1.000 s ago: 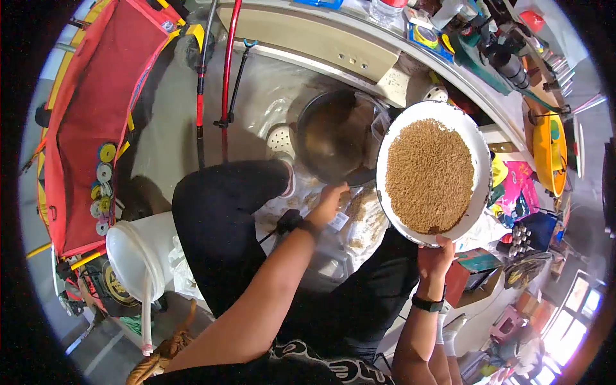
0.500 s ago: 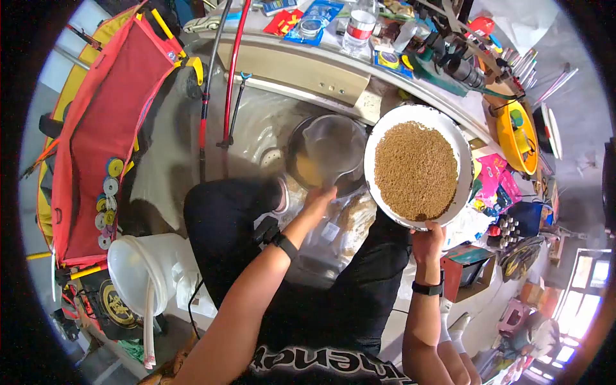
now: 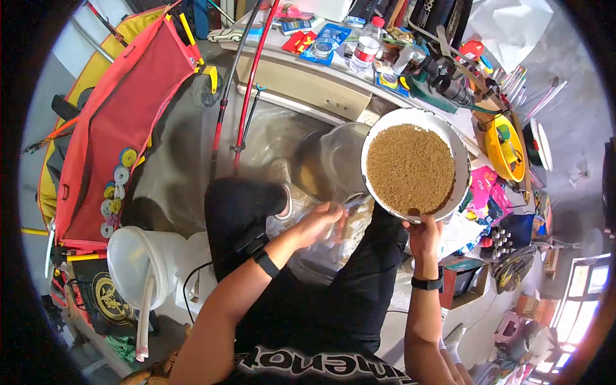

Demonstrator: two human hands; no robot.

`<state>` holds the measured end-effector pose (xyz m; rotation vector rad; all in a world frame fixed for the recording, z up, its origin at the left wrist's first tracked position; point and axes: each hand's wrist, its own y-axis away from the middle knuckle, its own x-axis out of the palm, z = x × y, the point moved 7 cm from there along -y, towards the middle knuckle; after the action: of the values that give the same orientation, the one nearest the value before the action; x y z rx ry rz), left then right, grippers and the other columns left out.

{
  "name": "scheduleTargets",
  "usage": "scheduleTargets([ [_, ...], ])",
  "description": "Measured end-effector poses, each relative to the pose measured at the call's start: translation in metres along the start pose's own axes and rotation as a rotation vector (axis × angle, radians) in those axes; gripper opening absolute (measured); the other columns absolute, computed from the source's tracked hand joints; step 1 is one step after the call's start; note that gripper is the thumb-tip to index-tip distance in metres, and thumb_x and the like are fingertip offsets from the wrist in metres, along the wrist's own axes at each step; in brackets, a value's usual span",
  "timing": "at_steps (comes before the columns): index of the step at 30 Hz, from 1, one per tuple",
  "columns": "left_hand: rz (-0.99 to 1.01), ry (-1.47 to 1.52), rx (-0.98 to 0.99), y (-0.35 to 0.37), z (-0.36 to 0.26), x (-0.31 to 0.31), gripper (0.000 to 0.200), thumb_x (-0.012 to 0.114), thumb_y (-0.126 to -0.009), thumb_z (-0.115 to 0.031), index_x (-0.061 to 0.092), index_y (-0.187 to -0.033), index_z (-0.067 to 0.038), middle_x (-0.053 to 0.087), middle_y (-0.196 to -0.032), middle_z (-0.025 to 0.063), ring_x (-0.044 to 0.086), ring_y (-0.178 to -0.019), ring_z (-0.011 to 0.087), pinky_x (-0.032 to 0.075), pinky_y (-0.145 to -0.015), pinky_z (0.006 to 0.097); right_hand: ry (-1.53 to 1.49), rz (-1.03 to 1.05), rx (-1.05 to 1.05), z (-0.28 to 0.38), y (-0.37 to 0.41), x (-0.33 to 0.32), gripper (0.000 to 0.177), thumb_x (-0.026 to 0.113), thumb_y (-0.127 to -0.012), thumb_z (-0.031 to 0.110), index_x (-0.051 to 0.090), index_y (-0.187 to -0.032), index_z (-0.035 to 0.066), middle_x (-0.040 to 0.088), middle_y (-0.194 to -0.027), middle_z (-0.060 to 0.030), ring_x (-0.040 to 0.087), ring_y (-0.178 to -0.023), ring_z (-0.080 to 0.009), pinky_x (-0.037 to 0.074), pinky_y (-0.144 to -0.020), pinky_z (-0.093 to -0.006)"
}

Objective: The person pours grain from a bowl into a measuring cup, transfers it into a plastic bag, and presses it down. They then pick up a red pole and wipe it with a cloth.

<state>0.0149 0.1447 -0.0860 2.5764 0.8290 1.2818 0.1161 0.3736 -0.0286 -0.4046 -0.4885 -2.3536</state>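
Nearest, by my left thigh: a white plastic bucket (image 3: 138,266) with a white hose (image 3: 146,308) hanging over its rim. My knees in black trousers (image 3: 247,212) took up the middle ground. A wrinkled clear plastic bag (image 3: 333,240) lay between them, brown grain scattered over it.

Beyond the knees sat a steel bowl (image 3: 321,163), partly hidden behind the raised pan. Two red rods (image 3: 247,83) leaned upright just left of it. Further left hung a long red carry bag (image 3: 122,122) with small spools (image 3: 112,196) in a row along its lower edge.

Farthest back ran a cluttered counter (image 3: 308,77). On it were a water bottle (image 3: 366,48), blue packets (image 3: 327,35), dark tools and, off to the right, a yellow bowl (image 3: 504,138).

My right hand (image 3: 420,234) gripped the near rim of a white enamel pan (image 3: 459,176), thumb over the edge. The pan was held up and tilted, filled almost edge to edge with brown grain (image 3: 410,160). It blocked the bowl's right side.

My left hand (image 3: 317,221) was low, just left of the pan's near rim and below it. Its fingers were bent down onto the plastic bag; whether they pinched it I couldn't tell. The two hands were near each other but apart.
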Motion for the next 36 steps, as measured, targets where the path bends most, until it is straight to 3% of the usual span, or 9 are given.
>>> scheduleTargets([
  [4,-0.008,-0.076,0.026,-0.001,0.001,-0.003,0.022,0.047,-0.096,-0.028,0.050,-0.100,-0.006,0.050,-0.073,0.0012,0.050,-0.054,0.0115,0.046,-0.049,0.0278,0.104,0.036,-0.033,0.013,0.005,0.005,0.045,0.044,-0.080,-0.001,0.036,-0.124,0.001,0.054,-0.111,-0.0159,0.063,-0.084,-0.0284,0.060,-0.058,-0.0386],
  [6,-0.049,-0.136,0.059,0.001,-0.001,-0.002,0.023,0.046,-0.096,-0.027,0.050,-0.100,-0.005,0.049,-0.069,0.0008,0.048,-0.049,0.0111,0.037,-0.043,0.0252,0.159,0.064,-0.042,0.017,0.006,0.008,0.045,0.044,-0.080,-0.001,0.036,-0.125,0.002,0.054,-0.112,-0.0158,0.063,-0.086,-0.0285,0.060,-0.058,-0.0386],
  [19,-0.011,-0.164,0.042,0.002,0.006,0.006,0.018,0.048,-0.094,-0.022,0.050,-0.092,-0.004,0.049,-0.068,0.0018,0.048,-0.049,0.0127,0.039,-0.043,0.0262,0.341,-0.002,-0.154,0.033,0.015,0.010,0.041,0.045,-0.079,0.002,0.041,-0.120,0.002,0.056,-0.108,-0.0132,0.063,-0.089,-0.0280,0.059,-0.061,-0.0372],
  [30,-0.001,-0.148,0.004,-0.005,0.018,0.002,0.022,0.048,-0.095,-0.028,0.051,-0.094,-0.006,0.048,-0.066,0.0000,0.047,-0.046,0.0106,0.039,-0.041,0.0257,0.429,0.035,-0.200,0.034,0.003,0.020,0.041,0.044,-0.080,0.001,0.040,-0.121,0.000,0.055,-0.112,-0.0147,0.062,-0.094,-0.0290,0.059,-0.063,-0.0371],
  [36,-0.031,-0.130,-0.016,-0.012,0.019,-0.001,0.021,0.049,-0.095,-0.028,0.052,-0.092,-0.007,0.048,-0.066,-0.0004,0.046,-0.047,0.0102,0.040,-0.041,0.0260,0.543,0.045,-0.202,0.033,-0.010,0.031,0.043,0.044,-0.083,-0.001,0.034,-0.125,0.003,0.051,-0.114,-0.0142,0.060,-0.093,-0.0243,0.059,-0.064,-0.0333],
])
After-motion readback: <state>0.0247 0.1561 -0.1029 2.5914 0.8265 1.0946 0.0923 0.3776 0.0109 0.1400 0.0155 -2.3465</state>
